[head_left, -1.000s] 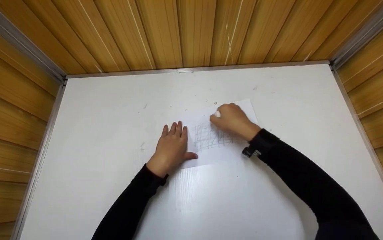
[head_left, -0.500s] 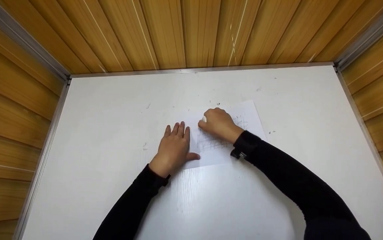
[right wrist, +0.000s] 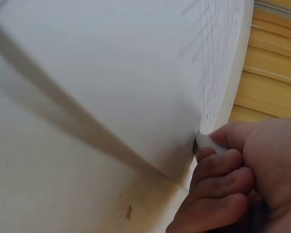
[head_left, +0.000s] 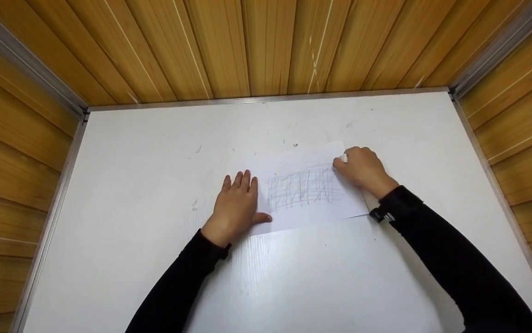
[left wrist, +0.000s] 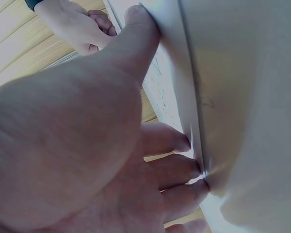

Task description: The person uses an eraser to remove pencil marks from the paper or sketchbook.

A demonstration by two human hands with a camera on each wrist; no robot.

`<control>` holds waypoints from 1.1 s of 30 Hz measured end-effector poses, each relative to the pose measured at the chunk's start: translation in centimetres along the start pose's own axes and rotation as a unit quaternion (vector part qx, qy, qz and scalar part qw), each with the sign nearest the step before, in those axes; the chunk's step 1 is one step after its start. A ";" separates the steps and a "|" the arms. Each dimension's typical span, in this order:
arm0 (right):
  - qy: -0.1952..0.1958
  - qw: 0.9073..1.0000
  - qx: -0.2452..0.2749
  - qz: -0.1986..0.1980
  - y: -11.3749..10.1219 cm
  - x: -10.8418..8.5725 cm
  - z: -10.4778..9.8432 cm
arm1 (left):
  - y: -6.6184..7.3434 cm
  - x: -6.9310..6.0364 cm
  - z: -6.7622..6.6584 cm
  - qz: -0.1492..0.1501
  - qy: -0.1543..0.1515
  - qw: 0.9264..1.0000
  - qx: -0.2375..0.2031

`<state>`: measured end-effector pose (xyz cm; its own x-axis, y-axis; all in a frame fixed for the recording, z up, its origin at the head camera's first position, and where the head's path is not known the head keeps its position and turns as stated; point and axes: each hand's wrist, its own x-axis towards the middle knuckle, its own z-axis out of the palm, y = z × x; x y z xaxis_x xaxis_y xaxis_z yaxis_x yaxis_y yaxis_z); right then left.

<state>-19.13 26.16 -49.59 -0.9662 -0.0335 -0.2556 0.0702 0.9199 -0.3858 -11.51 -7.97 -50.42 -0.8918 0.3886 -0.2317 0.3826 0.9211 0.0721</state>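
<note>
A white sheet of paper lies on the table, bearing a pencilled grid of crossing lines. My left hand rests spread on the sheet's left edge, fingers straight and thumb out to the side. In the left wrist view its fingertips touch the surface. My right hand is at the sheet's upper right corner. Between thumb and curled fingers it pinches a small white eraser, whose darkened tip meets the paper in the right wrist view. Most of the eraser is hidden by the fingers.
Small dark crumbs and smudges are scattered on the white table around the sheet. Wood-patterned panels stand at the back and both sides, bordered by metal rails.
My right hand first slid left over the grid, then swept right to the sheet's far side with the eraser, uncovering the drawn lines. My left hand has stayed in place on the paper.
</note>
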 end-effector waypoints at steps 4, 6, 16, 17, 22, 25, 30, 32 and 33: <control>-0.004 1.000 0.011 -0.008 -1.6 -0.2 0.2 | -0.1 0.0 -0.2 0.003 -0.001 1.000 0.000; -0.016 0.999 0.025 -0.014 -3.4 -0.1 0.4 | -0.2 0.0 -0.2 0.001 -0.001 1.000 0.002; -0.090 0.991 0.014 -0.099 -14.5 -0.5 6.0 | 0.2 -0.4 -0.1 0.010 0.005 1.000 0.006; -0.087 0.991 0.008 -0.105 -14.9 -0.5 6.4 | 0.3 -0.4 0.0 0.012 0.007 1.000 0.007; -0.051 0.993 -0.001 -0.105 -13.6 -0.3 6.3 | 0.7 -0.3 0.0 0.014 0.016 1.000 0.012; -0.034 0.995 0.004 -0.095 -11.0 -0.1 5.1 | 0.8 -0.3 -0.1 0.013 0.020 1.000 0.015; -0.013 0.999 0.017 -0.048 -4.9 0.0 2.2 | 0.9 -0.3 -0.3 0.009 0.013 1.000 0.015; -0.011 0.999 0.017 -0.028 -2.6 -0.2 1.0 | 0.8 -0.3 -0.2 0.006 0.009 1.000 0.009; -0.010 1.000 0.016 -0.020 -1.6 -0.3 0.4 | 0.8 -0.3 -0.2 0.006 0.009 1.000 0.007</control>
<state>-18.82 24.50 -49.27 -0.9632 -0.0785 -0.2572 0.0397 0.9045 -0.4247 -11.01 -7.30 -50.11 -0.8914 0.4001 -0.2128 0.3967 0.9160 0.0605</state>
